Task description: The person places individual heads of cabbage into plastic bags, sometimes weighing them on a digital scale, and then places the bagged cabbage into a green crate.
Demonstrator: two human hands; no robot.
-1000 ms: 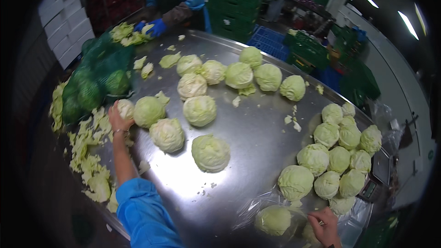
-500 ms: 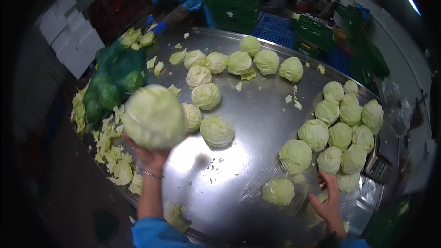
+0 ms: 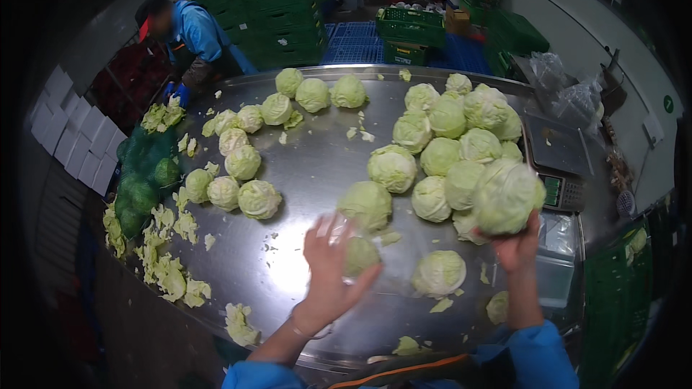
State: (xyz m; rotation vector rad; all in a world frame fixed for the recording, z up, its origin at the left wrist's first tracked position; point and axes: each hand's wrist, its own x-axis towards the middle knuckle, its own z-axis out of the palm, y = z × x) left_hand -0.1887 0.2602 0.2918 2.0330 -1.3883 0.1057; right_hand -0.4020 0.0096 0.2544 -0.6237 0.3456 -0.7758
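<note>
My right hand supports a large pale green cabbage from below, raised in front of the heap of cabbages on the right of the table. My left hand is over the middle of the table, its fingers spread and somewhat blurred. It reaches beside a small cabbage, which it partly covers; whether they touch I cannot tell. Thin clear plastic film shows at its fingertips. Just beyond lies a bigger cabbage. Another trimmed cabbage rests between my two hands.
The steel table carries more cabbages at left. Loose leaves and a green net sack line its left edge. A scale stands right, near plastic bags. A co-worker bends at the far left corner.
The view has swung right. My left hand no longer holds the cabbage it had raised at left; it is now at mid-table. My right hand, empty before, now holds a cabbage.
</note>
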